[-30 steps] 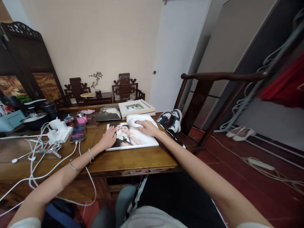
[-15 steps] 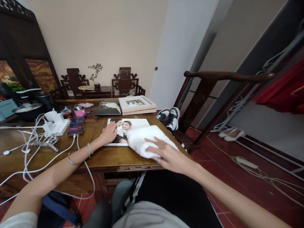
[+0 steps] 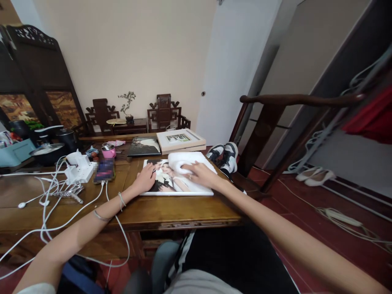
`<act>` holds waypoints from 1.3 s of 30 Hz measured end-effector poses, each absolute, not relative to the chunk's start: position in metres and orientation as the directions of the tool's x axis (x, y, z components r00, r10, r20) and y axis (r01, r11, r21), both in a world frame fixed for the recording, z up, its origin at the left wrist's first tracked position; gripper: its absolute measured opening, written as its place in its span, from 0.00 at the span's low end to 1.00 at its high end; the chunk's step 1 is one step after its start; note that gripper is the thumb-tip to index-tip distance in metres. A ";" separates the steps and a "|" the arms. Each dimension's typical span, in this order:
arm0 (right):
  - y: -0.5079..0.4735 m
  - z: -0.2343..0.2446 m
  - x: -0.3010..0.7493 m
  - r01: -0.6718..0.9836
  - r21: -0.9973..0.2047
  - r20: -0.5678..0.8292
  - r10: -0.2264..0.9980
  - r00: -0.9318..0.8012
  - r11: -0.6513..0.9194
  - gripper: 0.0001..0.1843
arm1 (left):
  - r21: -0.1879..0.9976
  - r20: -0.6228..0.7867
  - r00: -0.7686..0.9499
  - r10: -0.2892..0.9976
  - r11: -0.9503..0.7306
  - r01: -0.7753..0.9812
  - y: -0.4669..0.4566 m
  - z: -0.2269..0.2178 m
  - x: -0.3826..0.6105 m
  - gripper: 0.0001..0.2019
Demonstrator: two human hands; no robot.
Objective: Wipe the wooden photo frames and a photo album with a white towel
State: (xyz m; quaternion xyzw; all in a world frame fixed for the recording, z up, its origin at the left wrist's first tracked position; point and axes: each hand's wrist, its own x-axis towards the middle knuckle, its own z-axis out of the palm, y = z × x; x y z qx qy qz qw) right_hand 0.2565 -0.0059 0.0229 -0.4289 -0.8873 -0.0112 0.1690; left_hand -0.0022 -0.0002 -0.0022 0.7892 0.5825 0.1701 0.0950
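View: I watch remotely through one head-worn camera | Direction: forward and down, across the wooden desk (image 3: 190,210) to the beige wall (image 3: 137,49) | Nearness: wearer's grey shirt (image 3: 200,282) very close at bottom, desk near, carved wooden chairs (image 3: 163,111) farther

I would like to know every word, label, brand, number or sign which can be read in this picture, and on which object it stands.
No text can be read.
Phone: its screen is pixelated, nothing legible.
White power strip: any marking is too small to read.
Photo panel under the left hand: no lettering visible; the white cloth hides part of it.
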 end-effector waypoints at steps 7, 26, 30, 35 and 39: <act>-0.124 0.033 0.264 0.617 -0.165 0.204 0.639 -0.742 0.769 0.19 | 0.338 0.167 0.255 0.952 -0.298 0.892 -0.001 -0.003 -0.001 0.24; -0.034 0.032 0.205 0.661 -0.123 0.267 0.666 -0.696 0.740 0.19 | 0.328 0.255 0.338 0.906 -0.410 0.851 0.013 -0.017 -0.010 0.23; -0.103 0.028 0.225 0.569 -0.147 0.257 0.587 -0.768 0.809 0.19 | 0.326 0.256 0.334 0.907 -0.406 0.854 0.010 -0.017 -0.009 0.22; -0.103 0.026 0.257 0.606 -0.154 0.284 0.623 -0.729 0.780 0.18 | 0.327 0.257 0.319 0.912 -0.393 0.859 0.006 -0.014 -0.007 0.22; -0.042 0.025 0.266 0.777 -0.140 0.260 0.780 -0.570 0.614 0.20 | 0.346 0.248 0.326 0.912 -0.398 0.850 0.007 -0.016 -0.008 0.22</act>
